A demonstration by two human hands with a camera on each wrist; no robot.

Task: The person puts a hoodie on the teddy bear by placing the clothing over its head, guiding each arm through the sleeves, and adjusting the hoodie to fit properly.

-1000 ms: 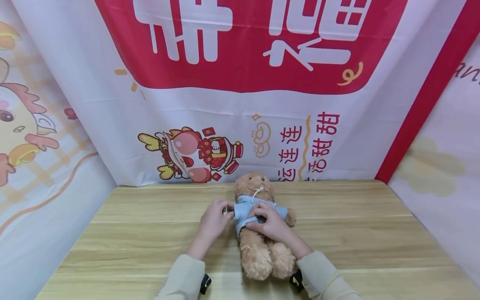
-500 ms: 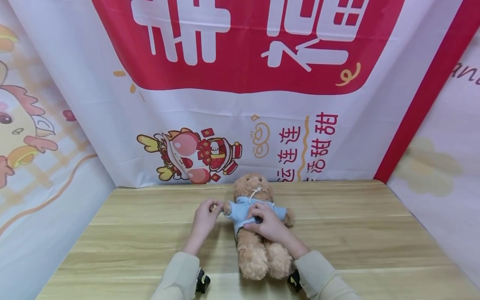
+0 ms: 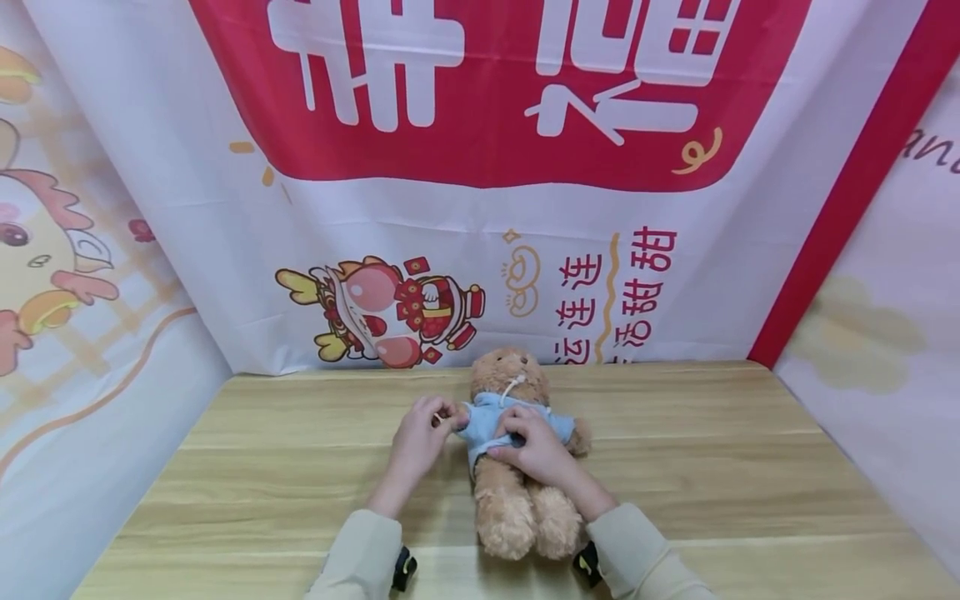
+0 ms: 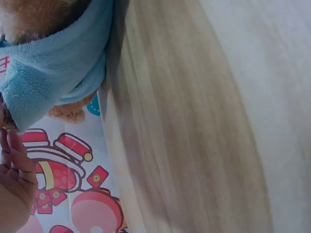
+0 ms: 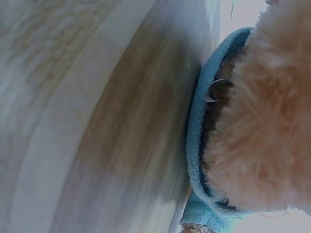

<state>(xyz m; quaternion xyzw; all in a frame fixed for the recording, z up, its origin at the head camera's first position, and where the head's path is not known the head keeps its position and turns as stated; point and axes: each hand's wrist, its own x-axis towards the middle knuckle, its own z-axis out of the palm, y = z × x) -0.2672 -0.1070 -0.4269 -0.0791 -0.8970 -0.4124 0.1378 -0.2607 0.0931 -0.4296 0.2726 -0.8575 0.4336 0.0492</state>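
Observation:
A light-brown teddy bear (image 3: 504, 512) lies on its back on the table in the head view, head toward the backdrop. It wears a light-blue hoodie (image 3: 480, 423) with a white drawstring (image 3: 513, 385). My left hand (image 3: 420, 435) pinches the bear's arm at the end of the sleeve; in the left wrist view, fingers (image 4: 17, 158) meet the paw just outside the blue sleeve (image 4: 34, 90). Over the bear's belly, my right hand (image 3: 536, 448) grips the hoodie near its hem. The right wrist view shows the hem (image 5: 194, 141) around the furry body (image 5: 262, 126), with that hand out of sight.
The wood-grain table (image 3: 712, 467) extends to both sides of the bear. A white and red printed backdrop (image 3: 480, 204) hangs behind its far edge, close to the bear's head. Printed cloths (image 3: 150, 350) stand at the left and right.
Half a second ago my left hand was farther left with the bear's paw showing out of the sleeve; now it is back closer to the sleeve. The right hand stays on the hoodie.

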